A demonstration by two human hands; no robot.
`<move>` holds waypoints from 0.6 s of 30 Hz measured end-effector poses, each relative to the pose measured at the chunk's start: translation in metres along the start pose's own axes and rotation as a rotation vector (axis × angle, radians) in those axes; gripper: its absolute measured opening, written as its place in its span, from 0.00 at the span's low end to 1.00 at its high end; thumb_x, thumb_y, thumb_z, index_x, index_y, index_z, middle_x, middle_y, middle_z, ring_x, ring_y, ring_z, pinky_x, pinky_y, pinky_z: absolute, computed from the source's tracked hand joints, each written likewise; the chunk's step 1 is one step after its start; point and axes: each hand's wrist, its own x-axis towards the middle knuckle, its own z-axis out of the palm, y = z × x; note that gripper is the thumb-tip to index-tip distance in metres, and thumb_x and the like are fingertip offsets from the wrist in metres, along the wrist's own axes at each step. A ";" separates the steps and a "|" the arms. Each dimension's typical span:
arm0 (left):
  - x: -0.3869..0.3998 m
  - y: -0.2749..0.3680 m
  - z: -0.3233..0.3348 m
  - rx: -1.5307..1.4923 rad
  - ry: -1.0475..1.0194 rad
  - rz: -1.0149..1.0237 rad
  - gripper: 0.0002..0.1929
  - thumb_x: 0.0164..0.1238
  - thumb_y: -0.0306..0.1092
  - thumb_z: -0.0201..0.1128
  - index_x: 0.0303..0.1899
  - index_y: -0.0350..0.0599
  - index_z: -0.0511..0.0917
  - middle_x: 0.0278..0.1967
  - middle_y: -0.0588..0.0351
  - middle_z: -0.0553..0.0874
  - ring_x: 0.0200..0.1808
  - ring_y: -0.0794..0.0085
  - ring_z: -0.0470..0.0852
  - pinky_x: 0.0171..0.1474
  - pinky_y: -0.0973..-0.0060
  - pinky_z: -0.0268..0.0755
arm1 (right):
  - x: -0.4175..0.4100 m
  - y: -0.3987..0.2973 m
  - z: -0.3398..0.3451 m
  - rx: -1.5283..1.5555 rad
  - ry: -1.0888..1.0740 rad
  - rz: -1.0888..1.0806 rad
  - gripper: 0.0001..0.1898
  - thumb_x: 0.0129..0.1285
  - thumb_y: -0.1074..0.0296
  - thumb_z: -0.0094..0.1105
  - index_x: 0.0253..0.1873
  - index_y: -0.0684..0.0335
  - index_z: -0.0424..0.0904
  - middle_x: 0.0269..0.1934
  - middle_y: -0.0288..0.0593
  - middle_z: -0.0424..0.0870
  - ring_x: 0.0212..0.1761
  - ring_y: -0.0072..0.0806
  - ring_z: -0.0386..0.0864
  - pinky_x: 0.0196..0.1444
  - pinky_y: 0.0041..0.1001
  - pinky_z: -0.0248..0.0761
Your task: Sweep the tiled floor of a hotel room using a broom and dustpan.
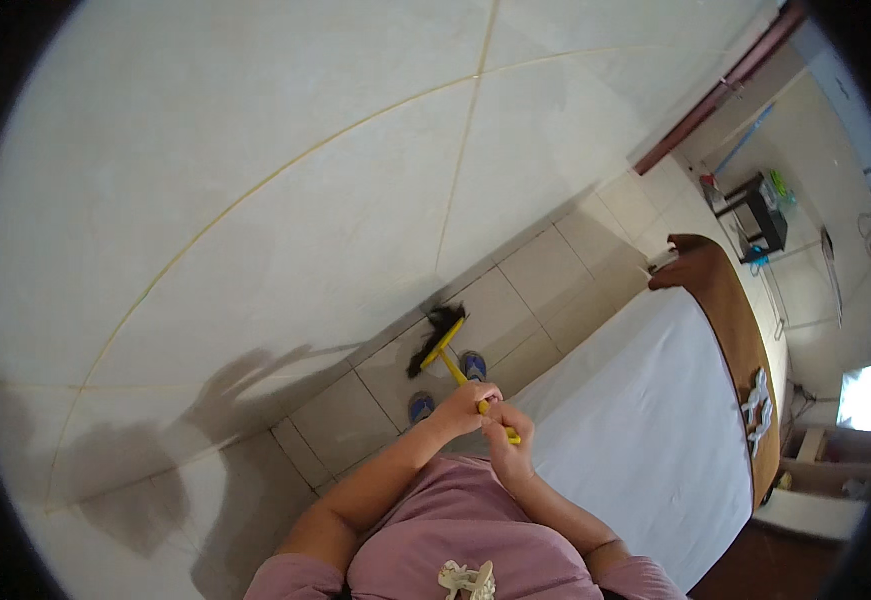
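Note:
A yellow broom handle point(452, 366) slants up between both of my hands. My left hand point(467, 406) is wrapped around it on the lower side, and my right hand point(509, 442) grips it close to its top end. The yellow broom head with black bristles point(435, 341) is down at the tiled floor, near the base of the wall. Just beside it are my two feet in blue-and-grey shoes point(473, 365).
A pale tiled wall point(315, 247) rises along the left. On my right is a bed with a white sheet point(630, 442) and a brown cloth point(728, 300) across its end. Farther off stand a small black table point(765, 214) and a blue-handled tool point(743, 139).

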 end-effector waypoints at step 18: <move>0.031 -0.003 0.013 -0.010 0.050 -0.163 0.09 0.48 0.32 0.59 0.29 0.37 0.72 0.24 0.47 0.77 0.29 0.53 0.76 0.32 0.67 0.66 | 0.050 -0.003 -0.038 0.101 -0.092 0.019 0.08 0.49 0.76 0.51 0.20 0.66 0.64 0.18 0.35 0.66 0.22 0.21 0.63 0.25 0.23 0.55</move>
